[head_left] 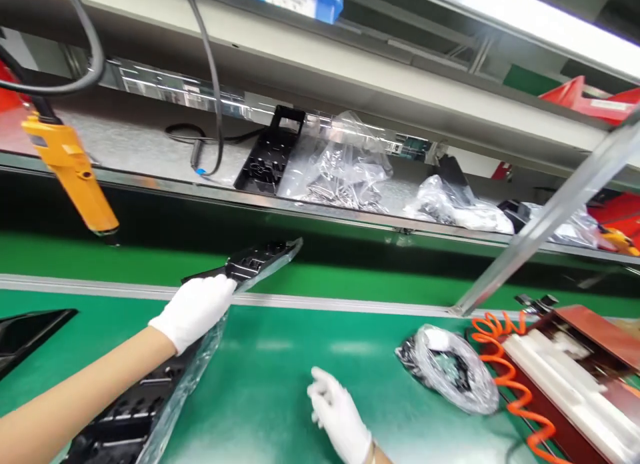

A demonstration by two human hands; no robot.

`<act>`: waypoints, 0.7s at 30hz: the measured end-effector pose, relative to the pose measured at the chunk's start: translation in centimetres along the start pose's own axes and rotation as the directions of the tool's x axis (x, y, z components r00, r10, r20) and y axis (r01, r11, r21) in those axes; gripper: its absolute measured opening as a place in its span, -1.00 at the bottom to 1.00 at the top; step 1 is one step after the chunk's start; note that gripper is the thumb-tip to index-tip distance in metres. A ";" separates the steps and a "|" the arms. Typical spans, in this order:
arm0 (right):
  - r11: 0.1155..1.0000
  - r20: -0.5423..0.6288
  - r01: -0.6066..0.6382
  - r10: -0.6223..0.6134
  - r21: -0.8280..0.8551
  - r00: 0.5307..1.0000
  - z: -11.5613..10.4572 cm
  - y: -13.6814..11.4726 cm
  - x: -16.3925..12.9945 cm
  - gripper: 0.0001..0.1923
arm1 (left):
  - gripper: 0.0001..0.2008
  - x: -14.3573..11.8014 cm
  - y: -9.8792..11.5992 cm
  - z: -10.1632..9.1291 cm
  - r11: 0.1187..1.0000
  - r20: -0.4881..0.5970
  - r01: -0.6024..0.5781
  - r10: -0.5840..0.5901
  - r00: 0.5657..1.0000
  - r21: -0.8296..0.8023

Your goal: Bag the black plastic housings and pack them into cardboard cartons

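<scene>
Stretching across the green bench (pixel 280 391), a long black plastic panel (pixel 150 391) lay half in its clear sleeve, not yet fully bared or set down. At ten o'clock, the gloved left hand (pixel 195 311) gripped its middle. At six o'clock, the gloved right hand (pixel 340 414) hovered with fingers loosely spread, holding nothing, near a bagged bundle (pixel 450 364).

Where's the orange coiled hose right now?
In the head view, the orange coiled hose lies at the right on the green mat, between the bagged black parts and the red-brown fixture.
</scene>
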State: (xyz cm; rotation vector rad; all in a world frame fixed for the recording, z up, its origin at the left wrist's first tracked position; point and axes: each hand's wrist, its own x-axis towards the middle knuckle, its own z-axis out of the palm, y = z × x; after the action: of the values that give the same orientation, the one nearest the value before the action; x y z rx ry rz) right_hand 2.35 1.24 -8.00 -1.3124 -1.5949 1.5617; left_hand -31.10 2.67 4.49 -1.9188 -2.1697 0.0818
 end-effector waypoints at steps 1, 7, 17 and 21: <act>0.994 0.030 -0.030 0.027 0.104 0.999 -0.6 -0.1 0.8 -0.24 | -0.57 -1.1 1.8 -1.1 0.999 0.004 -0.032 0.032 0.999 0.003; 0.838 0.095 -0.142 0.108 0.527 0.990 -2.9 -2.5 2.9 0.00 | -0.53 -7.3 11.6 -4.7 0.978 0.127 -0.191 0.200 0.971 -0.085; 0.966 0.386 -0.212 0.140 0.150 0.912 -3.5 -5.1 0.9 -0.35 | -0.61 -15.0 17.3 -1.2 0.980 0.135 -0.155 0.172 0.976 -0.128; 0.989 0.452 0.072 -0.006 -0.128 0.892 -5.4 -7.7 -4.6 -0.36 | -0.75 -17.5 17.8 0.4 0.996 0.021 -0.046 0.048 0.999 -0.079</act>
State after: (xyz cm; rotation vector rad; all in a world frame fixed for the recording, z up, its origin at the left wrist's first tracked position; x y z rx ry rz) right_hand 6.81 0.58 1.43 -1.0205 -2.0316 1.8530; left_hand -12.09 -12.07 -1.99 -2.0219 -2.1732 0.0270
